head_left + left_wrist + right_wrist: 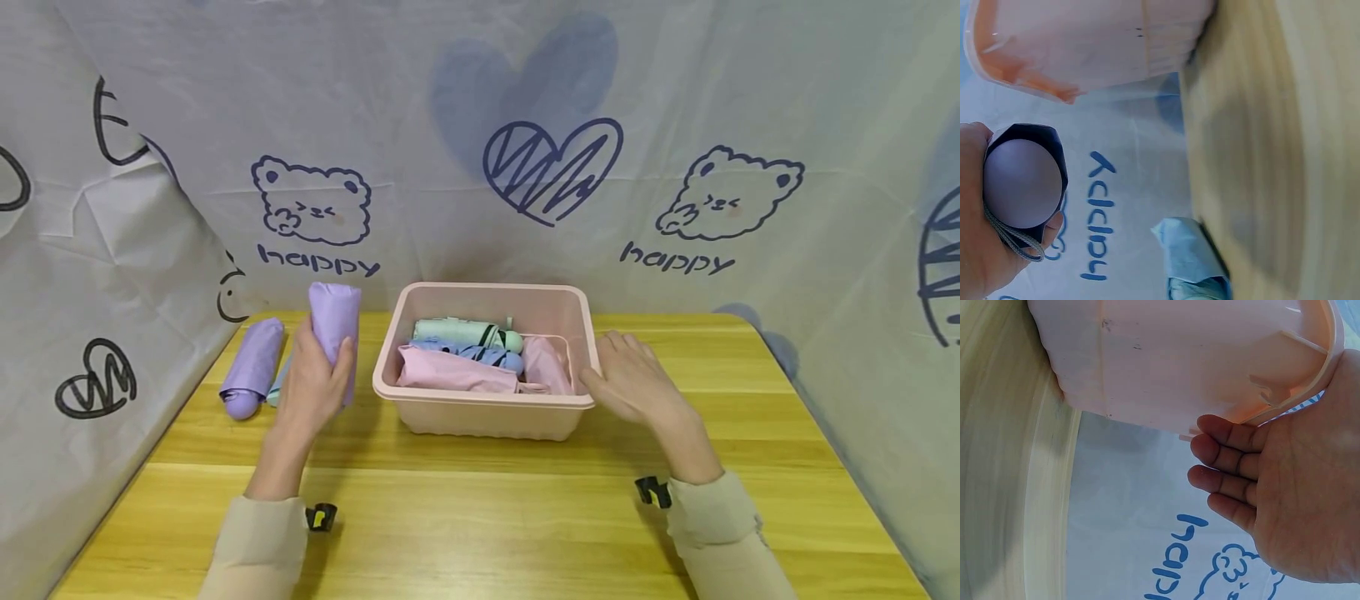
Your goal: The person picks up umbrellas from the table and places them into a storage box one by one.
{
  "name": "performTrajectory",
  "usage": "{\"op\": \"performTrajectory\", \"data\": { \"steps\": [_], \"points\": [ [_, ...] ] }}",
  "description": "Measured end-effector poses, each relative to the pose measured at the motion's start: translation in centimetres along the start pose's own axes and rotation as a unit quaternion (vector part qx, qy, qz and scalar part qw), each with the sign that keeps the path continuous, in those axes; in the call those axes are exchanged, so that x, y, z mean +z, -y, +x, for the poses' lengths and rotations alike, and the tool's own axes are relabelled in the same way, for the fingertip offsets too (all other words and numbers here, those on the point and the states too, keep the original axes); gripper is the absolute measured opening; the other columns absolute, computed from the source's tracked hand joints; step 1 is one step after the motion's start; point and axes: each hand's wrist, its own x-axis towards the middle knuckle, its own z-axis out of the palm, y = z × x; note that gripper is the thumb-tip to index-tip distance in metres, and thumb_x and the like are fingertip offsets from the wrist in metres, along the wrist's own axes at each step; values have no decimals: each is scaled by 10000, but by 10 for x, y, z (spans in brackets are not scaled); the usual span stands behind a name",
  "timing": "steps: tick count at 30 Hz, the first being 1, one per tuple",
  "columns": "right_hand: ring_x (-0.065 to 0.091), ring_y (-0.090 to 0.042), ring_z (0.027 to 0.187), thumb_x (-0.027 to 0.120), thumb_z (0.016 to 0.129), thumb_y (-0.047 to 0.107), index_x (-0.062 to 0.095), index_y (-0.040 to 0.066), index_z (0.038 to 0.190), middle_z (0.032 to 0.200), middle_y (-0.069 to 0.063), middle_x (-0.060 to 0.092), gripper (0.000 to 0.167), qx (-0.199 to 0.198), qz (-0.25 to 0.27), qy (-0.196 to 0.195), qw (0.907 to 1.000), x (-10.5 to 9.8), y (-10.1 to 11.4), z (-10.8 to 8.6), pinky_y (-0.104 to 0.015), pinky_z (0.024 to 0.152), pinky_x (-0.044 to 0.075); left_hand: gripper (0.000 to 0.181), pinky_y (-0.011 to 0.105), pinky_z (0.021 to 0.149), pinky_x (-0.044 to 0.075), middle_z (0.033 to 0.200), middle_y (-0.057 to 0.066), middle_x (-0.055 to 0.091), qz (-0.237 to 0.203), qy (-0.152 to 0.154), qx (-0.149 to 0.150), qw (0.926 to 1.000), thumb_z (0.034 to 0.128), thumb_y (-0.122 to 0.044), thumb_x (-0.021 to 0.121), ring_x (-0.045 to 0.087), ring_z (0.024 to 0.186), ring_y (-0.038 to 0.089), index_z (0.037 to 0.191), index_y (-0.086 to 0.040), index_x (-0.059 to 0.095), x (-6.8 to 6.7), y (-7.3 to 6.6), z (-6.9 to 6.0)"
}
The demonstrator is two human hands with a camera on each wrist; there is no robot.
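Note:
My left hand (311,387) grips a folded purple umbrella (335,321), held upright above the table left of the pink plastic bin (487,418). In the left wrist view, its round handle end (1022,183) and a grey wrist cord face the camera. My right hand (637,379) is at the bin's right rim, fingers loosely bent along the outside; in the right wrist view the thumb is hidden. Inside the bin lie a mint green umbrella (453,332), a blue patterned umbrella (438,345), a pink umbrella (453,371) and another pink folded piece (545,365) at the right.
Another purple umbrella (255,358) lies at the table's left edge. Beside it a light blue-green umbrella (1191,250) is partly hidden behind my left hand in the head view. A printed cloth (480,242) hangs behind the wooden table (480,517) and along its sides.

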Motion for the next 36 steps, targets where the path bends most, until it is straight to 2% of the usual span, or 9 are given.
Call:
{"op": "performTrajectory", "data": {
  "steps": [4,8,21,24,30,36],
  "points": [
    [489,-407,1177,445,1001,313,537,-86,1278,1236,-225,565,495,13,9,-14,10000,0,0,0,-592,1061,368,726,667,972,456,1342,386,473,-10,-141,231,9996,1029,-283,566,556,1151,549,1545,108,239,-4,-8,3],
    [493,-403,1161,457,1000,308,543,-83,1269,1221,-221,567,483,41,17,-9,10000,-1,1,0,-590,1051,375,720,661,989,450,1347,372,473,-109,-152,367,9992,1027,-281,568,550,1168,536,1545,100,245,-9,-17,6],
    [488,-405,1188,441,1000,323,538,-77,1290,1248,-222,565,503,39,57,12,10000,0,-1,-1,-598,1084,357,704,639,859,495,1349,312,499,231,90,805,9964,1030,-328,559,580,1055,475,1549,49,268,-18,-48,13],
    [486,-400,1182,438,1002,327,534,-79,1301,1251,-221,564,513,64,80,33,9999,0,-1,-1,-596,1084,356,710,634,848,503,1348,311,510,383,235,944,9945,1031,-336,565,592,1042,468,1548,56,276,-17,-56,15],
    [484,-394,1183,438,1004,333,524,-79,1327,1274,-226,562,531,104,117,55,9999,0,-1,-1,-592,1084,357,707,615,836,529,1341,302,502,588,783,1124,9888,1032,-336,557,589,1035,437,1539,75,284,-15,-72,19],
    [482,-382,1164,448,1006,341,515,-77,1332,1276,-224,559,534,110,121,62,9998,1,-2,0,-580,1065,369,713,611,858,540,1349,264,514,1001,1372,1222,9779,1028,-375,561,587,1108,401,1551,32,297,-11,-85,24]
  ]
}}
